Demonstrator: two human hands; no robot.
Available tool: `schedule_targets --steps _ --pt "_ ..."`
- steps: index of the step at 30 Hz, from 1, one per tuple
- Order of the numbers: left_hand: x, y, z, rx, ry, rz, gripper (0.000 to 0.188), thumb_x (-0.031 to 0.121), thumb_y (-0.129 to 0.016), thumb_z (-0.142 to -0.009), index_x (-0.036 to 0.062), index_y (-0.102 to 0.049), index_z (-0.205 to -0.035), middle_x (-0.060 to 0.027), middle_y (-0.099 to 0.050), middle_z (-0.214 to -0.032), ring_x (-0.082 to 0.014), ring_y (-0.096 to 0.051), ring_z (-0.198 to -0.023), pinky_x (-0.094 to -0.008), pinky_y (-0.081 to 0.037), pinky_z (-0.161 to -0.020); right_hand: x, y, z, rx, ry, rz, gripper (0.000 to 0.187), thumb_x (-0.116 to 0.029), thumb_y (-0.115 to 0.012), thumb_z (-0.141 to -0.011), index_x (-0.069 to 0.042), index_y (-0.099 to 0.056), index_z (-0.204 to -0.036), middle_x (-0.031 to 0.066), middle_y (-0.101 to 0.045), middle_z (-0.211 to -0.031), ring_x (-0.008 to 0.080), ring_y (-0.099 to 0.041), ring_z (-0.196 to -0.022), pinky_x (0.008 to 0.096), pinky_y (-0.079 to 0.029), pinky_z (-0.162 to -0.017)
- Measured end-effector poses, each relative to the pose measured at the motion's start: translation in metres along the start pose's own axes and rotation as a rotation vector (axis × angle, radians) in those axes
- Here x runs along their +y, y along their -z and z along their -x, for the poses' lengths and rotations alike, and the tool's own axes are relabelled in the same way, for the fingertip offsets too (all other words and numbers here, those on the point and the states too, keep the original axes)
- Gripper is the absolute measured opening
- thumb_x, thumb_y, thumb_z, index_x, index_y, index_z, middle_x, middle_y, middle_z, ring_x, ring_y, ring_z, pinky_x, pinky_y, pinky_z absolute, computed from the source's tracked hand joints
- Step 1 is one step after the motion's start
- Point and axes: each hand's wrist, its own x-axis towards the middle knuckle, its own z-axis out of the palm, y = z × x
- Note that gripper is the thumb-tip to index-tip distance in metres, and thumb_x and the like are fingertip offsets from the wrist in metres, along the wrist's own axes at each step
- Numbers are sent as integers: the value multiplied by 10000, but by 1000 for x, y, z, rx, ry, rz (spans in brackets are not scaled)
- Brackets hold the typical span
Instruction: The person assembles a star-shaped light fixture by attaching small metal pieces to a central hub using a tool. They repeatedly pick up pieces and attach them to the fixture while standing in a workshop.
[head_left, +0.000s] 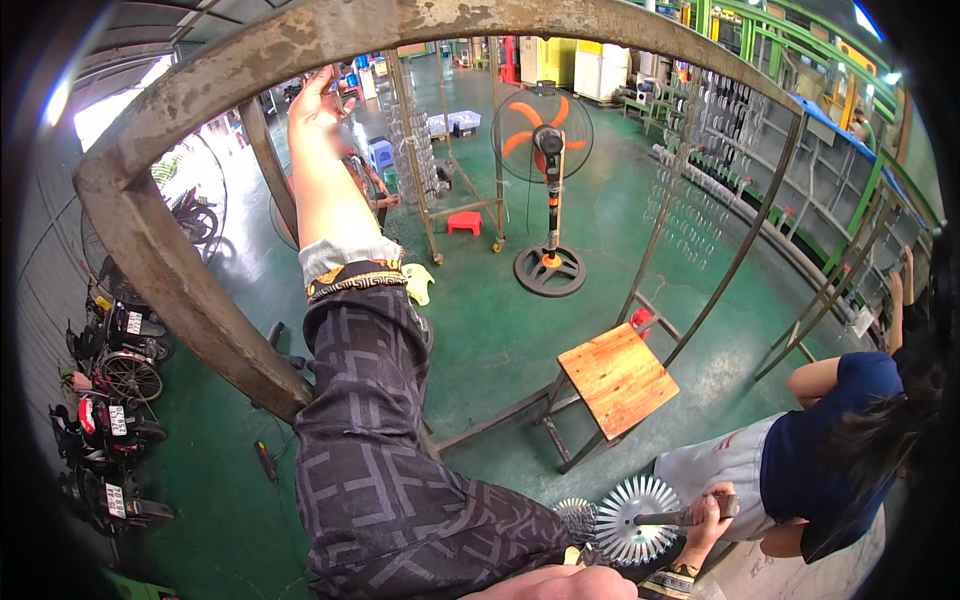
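My left arm, in a dark patterned sleeve, stretches far forward. At its end my left hand (322,105) has its fingers apart and nothing visible in them; its fingertips meet the lower edge of the rusty metal frame (420,28) in the view, and whether they touch it I cannot tell. Low on the right, my right hand (706,522) is closed round a grey metal bar (670,518) with a thicker block at one end. Behind the bar's thin end shows a slotted metal disc (622,535), with a smaller toothed disc (575,515) beside it.
A person in a navy shirt (835,440) is close on my right. Ahead stand a wooden-topped stool (618,380), a floor fan (550,270) and a red low stool (464,222). Parked motorbikes (118,420) line the left wall. A screwdriver-like tool (266,460) lies on the green floor.
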Motion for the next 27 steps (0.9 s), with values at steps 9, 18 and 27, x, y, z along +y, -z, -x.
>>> schedule_targets --steps 9,18,27 --pt "-5 -33 -10 -5 -183 -163 239 241 -707 -806 100 -645 -989 -8 -650 -877 -151 -601 -803 -393 -506 -653 0 0 1 -12 -12 -23 150 -153 -537 -792 -31 -452 -817 -43 -326 -532 35 -265 -395 212 -206 -375" --pt "-43 -81 62 46 -354 -287 277 141 -786 -730 44 -649 -950 -37 -658 -837 -138 -604 -686 -308 -514 -516 -3 -7 1 -33 -38 -76 216 -186 -591 -784 -13 -461 -793 -34 -362 -541 34 -310 -410 202 -224 -374" --pt "-117 -127 149 9 -302 -156 204 110 -773 -738 -8 -691 -882 -45 -676 -766 -100 -588 -679 -250 -467 -652 -6 0 10 -15 -29 -42 213 -192 -582 -786 -16 -461 -794 -39 -346 -544 35 -302 -410 207 -211 -374"
